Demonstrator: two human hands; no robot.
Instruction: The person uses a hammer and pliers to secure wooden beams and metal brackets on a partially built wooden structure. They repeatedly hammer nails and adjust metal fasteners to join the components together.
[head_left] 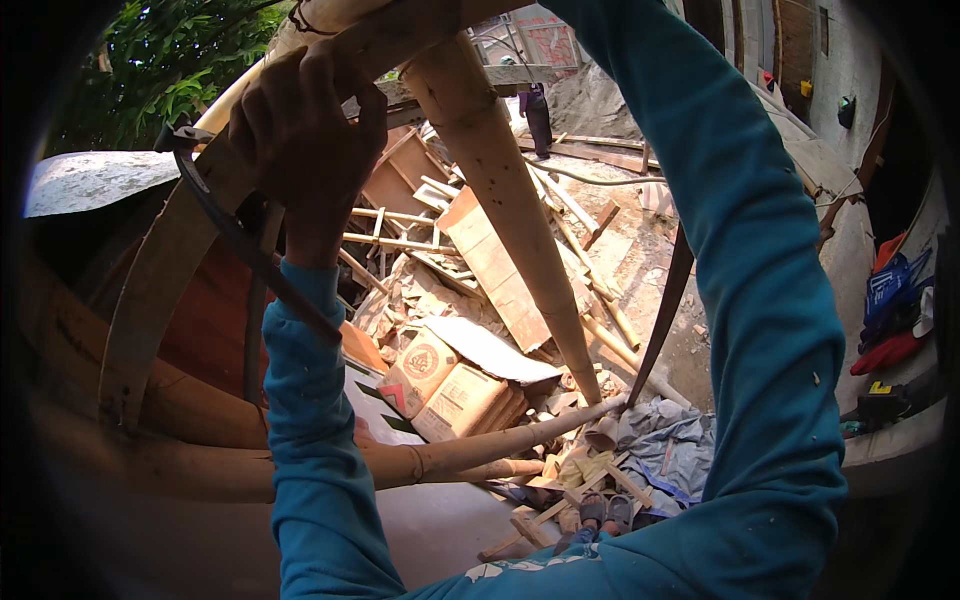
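Observation:
My left hand (310,130) is raised at the upper left, its fingers curled round the edge of a wooden beam (425,38). My right arm, in a blue sleeve, reaches up past the top edge, so my right hand is out of sight. A thick bamboo pole (500,190) slants down from beneath the beam. Beside my left wrist runs a dark curved bar (235,235) with a metal piece at its upper end; its exact kind is unclear. Behind my left forearm passes a lower bamboo pole (490,443).
Far below lie paper sacks (465,403), a wooden panel (495,265), rubble and scattered poles. A grey tarp (665,450) is near my sandalled feet (605,512). Another person (536,115) stands at the back. Bags (890,290) are along the right wall.

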